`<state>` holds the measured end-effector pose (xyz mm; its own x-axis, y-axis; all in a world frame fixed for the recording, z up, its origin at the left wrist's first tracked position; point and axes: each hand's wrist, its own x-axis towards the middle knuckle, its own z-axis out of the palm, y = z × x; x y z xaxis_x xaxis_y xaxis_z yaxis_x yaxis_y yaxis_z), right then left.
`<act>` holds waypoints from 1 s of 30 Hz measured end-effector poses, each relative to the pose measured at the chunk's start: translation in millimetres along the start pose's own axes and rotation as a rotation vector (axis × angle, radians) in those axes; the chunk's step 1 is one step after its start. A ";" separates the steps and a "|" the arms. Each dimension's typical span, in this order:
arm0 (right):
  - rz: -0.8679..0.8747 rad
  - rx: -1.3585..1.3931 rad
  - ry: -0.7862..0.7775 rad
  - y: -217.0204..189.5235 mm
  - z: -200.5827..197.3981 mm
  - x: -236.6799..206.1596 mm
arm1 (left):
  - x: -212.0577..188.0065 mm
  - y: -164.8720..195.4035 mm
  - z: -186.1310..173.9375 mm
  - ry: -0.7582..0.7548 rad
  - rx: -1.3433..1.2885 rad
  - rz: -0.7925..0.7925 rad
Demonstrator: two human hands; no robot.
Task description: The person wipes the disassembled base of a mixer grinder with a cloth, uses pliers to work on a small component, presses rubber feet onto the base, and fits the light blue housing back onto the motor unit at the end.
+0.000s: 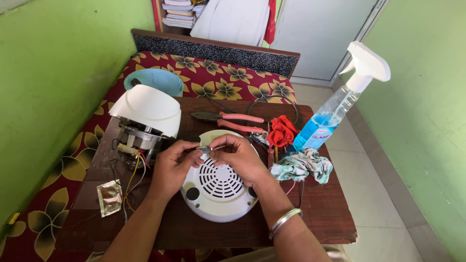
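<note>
My left hand [174, 165] and my right hand [238, 156] meet over a round white appliance base [217, 194] with a slotted vent, lying on a dark wooden table [320, 213]. Between the fingertips of both hands is a small thin metal part [209, 148]. A metal bangle [285, 221] sits on my right wrist. To the left stands the opened appliance: a white dome housing [148, 107] tilted over a bare motor [133, 140] with red, yellow and black wires [133, 177] trailing out.
Pink-handled pliers [233, 121] lie behind the base. A red cloth [281, 131], a patterned rag [302, 165] and a blue spray bottle [330, 114] are at the right. A foil packet [109, 196] lies front left. A blue bowl [154, 80] rests on the floral bed.
</note>
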<state>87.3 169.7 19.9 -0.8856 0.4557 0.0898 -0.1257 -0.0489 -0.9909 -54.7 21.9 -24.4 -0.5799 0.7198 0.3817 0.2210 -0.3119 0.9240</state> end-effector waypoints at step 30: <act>-0.006 -0.003 -0.014 -2.1 1.3 -2.1 | -0.6 3.0 0.5 -0.001 -0.008 0.001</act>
<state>88.8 167.7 22.0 -0.8911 0.4435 0.0967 -0.1293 -0.0438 -0.9906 -53.3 20.9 -21.9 -0.5791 0.7200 0.3823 0.2152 -0.3173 0.9236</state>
